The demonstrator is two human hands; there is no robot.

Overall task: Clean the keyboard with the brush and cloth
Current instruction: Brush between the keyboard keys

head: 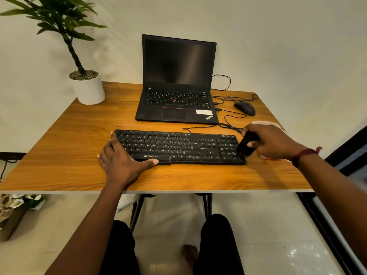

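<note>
Right hand (pixel 272 142) gripping brush (pixel 246 144), brushing keyboard (pixel 178 146) numpad; left hand (pixel 121 159) lying open, steadying it; cloth (pixel 264 124) wipe prob still pending.

A single head-worn wide-angle camera looks forward and steeply down from above the near edge of the wooden table (pixel 79 171), close enough that both forearms reach in from below and the far wall bends.
</note>
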